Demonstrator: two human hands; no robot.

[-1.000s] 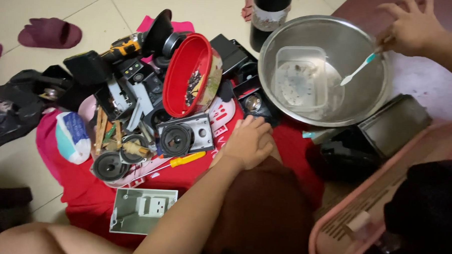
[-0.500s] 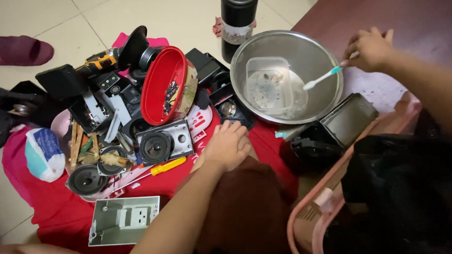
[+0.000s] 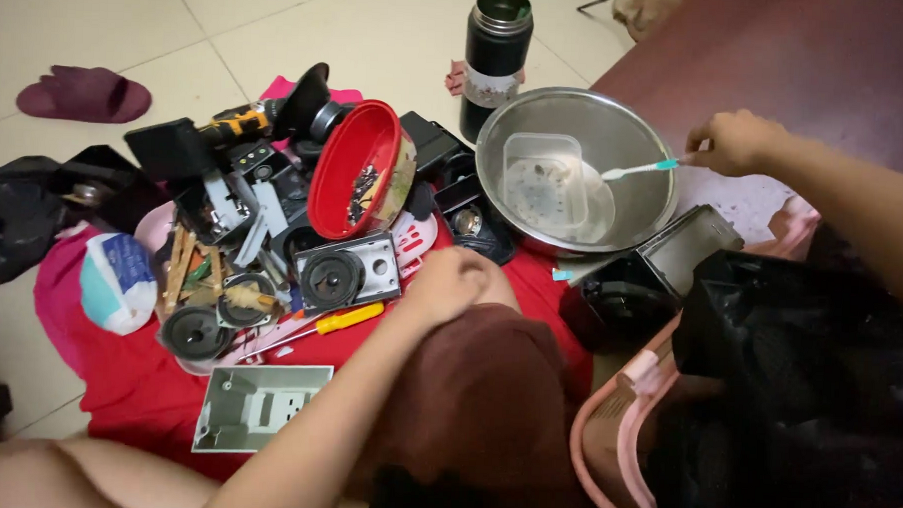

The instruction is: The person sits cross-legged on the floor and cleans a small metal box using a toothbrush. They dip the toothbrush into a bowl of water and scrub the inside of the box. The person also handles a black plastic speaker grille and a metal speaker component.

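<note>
Toothbrush (image 3: 640, 169) is getting pinched in my right hand (image 3: 738, 142) over the steel bowl (image 3: 616, 130); left hand (image 3: 451, 282) is resting curled, empty, on the knee. Guessing that tilted red bowl (image 3: 339, 170) dumps its screws if bumped.

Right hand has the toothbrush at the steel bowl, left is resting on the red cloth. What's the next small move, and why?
Probably lower the toothbrush head onto the clear plastic tray in the steel bowl: the right hand holds it just above the tray, which looks speckled. The left hand is free to steady the bowl.

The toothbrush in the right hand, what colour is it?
White with a teal handle end, held by the right hand; the toothbrush shows in the head view.
</note>
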